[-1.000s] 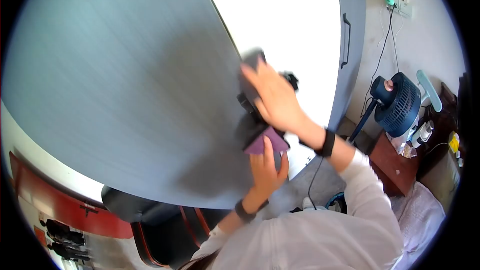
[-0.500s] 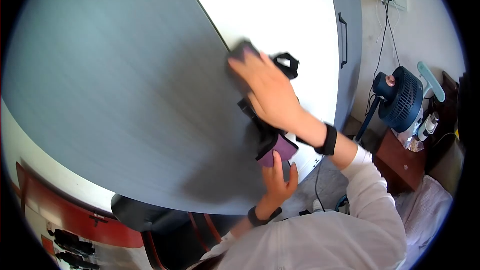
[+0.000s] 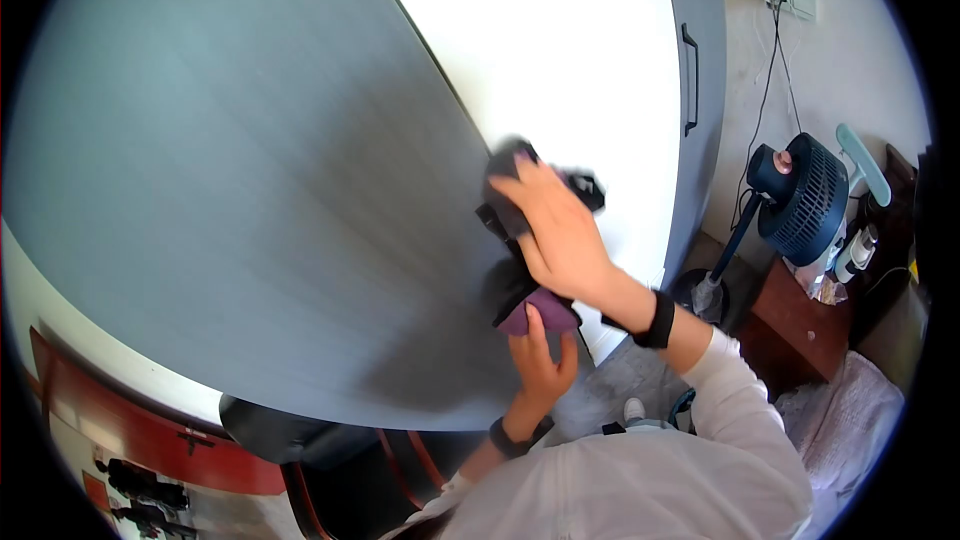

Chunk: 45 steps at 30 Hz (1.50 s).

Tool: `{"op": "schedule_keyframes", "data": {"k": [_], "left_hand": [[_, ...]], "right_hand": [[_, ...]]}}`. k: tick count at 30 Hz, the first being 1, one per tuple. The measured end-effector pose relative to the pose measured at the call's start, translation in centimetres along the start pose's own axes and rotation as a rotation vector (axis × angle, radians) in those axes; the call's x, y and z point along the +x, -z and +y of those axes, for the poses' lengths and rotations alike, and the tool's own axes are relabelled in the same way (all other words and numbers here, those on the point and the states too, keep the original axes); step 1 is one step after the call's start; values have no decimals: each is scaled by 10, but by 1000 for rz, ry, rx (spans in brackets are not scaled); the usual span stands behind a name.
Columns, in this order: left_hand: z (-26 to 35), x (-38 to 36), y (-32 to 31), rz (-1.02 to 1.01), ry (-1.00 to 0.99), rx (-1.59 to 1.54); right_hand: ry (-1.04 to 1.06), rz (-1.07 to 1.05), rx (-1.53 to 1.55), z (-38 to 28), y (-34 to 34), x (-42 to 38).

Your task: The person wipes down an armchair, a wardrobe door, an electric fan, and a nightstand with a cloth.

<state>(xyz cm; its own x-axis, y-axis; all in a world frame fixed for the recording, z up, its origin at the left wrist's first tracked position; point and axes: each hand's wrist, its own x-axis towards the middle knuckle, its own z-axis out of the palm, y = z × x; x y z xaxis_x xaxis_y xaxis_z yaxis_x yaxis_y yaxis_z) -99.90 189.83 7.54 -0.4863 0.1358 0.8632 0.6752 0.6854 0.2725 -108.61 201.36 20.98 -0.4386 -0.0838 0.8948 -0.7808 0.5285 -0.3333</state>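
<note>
Over the seam (image 3: 432, 53) where the grey surface (image 3: 250, 140) is meeting the white surface (image 3: 560, 40), a black-and-purple fabric piece (image 3: 522, 280) is being worked by both hands. Its near, purple end (image 3: 556, 314) is being pinched by the left hand (image 3: 543, 375), with the thumb being laid on the purple face. Its far, darker part (image 3: 505, 208) is being covered by the right hand (image 3: 565, 240), whose fingers are being held spread over it; whether that part is being gripped or only pressed cannot be told, as the fingertips are being blurred by motion. Compared with half a second ago, this far part is being held closer to the left hand, and a black loop (image 3: 594, 200) just beside the right hand is being brought down the same way. By that shift, the span between the hands is being shortened, so the piece is seemingly being handled less stretched out, with some slack being given to its middle. Off to the right, past the white surface, a dark blue fan (image 3: 800, 215) is being left untouched.
</note>
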Motion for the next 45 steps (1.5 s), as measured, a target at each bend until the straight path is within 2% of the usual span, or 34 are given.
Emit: {"op": "schedule_keyframes", "data": {"k": [3,9,13,16,21,22,25,27,31,32,33,34,36,39,41,44,45], "left_hand": [[-5,-13,-7,-10,45,8],[-8,21,-5,80,-1,-6],[-16,6,-3,11,17,-35],[-7,4,4,25,-52,20],[-15,11,4,66,97,-47],[-19,14,5,63,138,-80],[-18,7,7,-57,-76,268],[-14,5,6,-24,-43,65],[-21,24,13,-67,-42,27],[-18,33,16,-170,110,24],[-15,43,18,-130,98,19],[-13,53,17,-92,92,8],[-14,71,16,4,41,40],[-10,107,28,49,82,21],[-10,122,32,80,10,115],[-13,121,24,139,-69,159],[-9,108,23,80,-1,163]], "right_hand": [[-13,-3,-1,3,-1,-11],[182,151,-24,-9,14,58],[41,43,-42,-5,5,14],[81,78,-24,-5,4,14],[213,198,4,-11,10,70],[165,176,7,-12,10,67],[80,85,-15,-8,2,27],[74,18,-66,7,-6,-1],[168,44,-32,-1,-9,25],[173,42,-17,-7,-6,41],[176,36,0,-15,-1,58],[221,16,17,-16,4,76],[344,105,8,-20,9,114],[617,99,-48,-48,16,176],[754,117,-28,-70,7,203],[879,16,-75,-100,-8,187],[926,-157,-1,-102,-22,170]]}}
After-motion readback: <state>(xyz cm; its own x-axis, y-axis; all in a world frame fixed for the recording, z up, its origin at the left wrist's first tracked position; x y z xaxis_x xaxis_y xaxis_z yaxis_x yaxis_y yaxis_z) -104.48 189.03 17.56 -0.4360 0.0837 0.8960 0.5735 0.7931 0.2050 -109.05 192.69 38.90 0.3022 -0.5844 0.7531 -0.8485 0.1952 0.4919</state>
